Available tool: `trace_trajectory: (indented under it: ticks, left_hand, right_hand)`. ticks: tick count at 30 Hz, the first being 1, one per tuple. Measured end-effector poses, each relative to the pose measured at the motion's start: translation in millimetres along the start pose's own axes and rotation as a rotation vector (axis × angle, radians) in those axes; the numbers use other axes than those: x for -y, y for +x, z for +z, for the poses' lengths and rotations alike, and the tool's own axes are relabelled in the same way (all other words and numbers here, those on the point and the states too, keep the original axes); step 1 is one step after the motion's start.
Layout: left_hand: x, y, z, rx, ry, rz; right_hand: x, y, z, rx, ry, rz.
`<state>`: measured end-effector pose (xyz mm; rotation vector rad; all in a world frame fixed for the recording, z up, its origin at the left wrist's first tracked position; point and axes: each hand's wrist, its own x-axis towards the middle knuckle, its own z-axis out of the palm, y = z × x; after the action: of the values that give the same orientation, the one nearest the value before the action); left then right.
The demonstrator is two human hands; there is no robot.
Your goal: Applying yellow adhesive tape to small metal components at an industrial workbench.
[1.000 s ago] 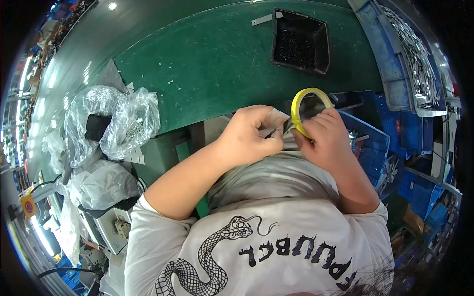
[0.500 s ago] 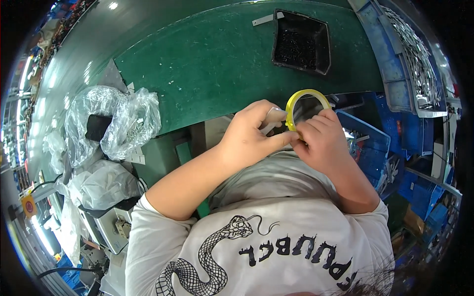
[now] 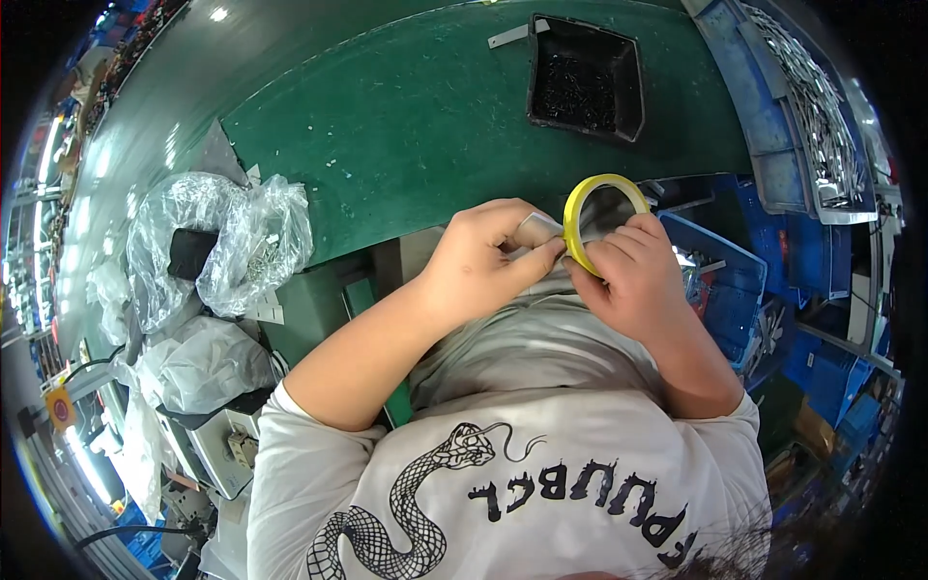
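Observation:
A roll of yellow tape [image 3: 573, 215] stands on edge in front of my body, its open ring showing. Gripping its lower right side is my right hand [image 3: 630, 274], fingers curled and thumb tucked underneath. My left hand [image 3: 488, 253] comes up to the roll's left edge with thumb and index fingertips brought together in a pinch there. What lies between those fingertips is too small to make out. A pale greyish wrap [image 3: 537, 230] covers part of a left finger.
A black bin [image 3: 586, 82] of small dark parts sits on the green table [image 3: 406, 126], a flat metal strip [image 3: 509, 37] beside it. Clear plastic bags [image 3: 261, 246] lie at left. Blue crates [image 3: 773, 126] with metal pieces stand at right; another blue bin [image 3: 730, 290] is lower.
A loose yellow bit at the roll's left edge no longer shows. My left fingertips have closed together against that edge, and the roll has turned slightly.

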<state>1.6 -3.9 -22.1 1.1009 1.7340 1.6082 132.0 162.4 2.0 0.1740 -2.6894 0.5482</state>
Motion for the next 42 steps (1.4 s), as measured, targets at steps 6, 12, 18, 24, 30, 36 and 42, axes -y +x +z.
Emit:
trace_trajectory:
  ticks: [6, 12, 18, 24, 30, 36, 42]
  left_hand:
    - [0, -1, 0, -0.027, 0.018, -0.027]
    - [-2, 0, -2, -0.011, -0.03, -0.045]
    - [1, 0, 0, -0.025, 0.007, 0.027]
    - [0, -2, -1, -0.02, -0.121, -0.182]
    - [-11, 4, -4, 0.088, -0.165, -0.461]
    - [-14, 6, 0, 0.12, -0.201, -0.581]
    - [-10, 5, 0, 0.122, -0.156, -0.545]
  right_hand:
    - [0, -2, 2, -0.003, 0.016, -0.004]
    - [0, -2, 1, 0.003, 0.046, 0.005]
    - [-1, -1, 1, 0.028, 0.062, 0.011]
    - [1, 0, -2, 0.007, 0.092, 0.046]
    - [6, 3, -5, -0.022, 0.171, 0.24]
    - [11, 10, -6, 0.131, 0.309, 0.309]
    - [3, 13, -6, 0.257, 0.507, 0.473]
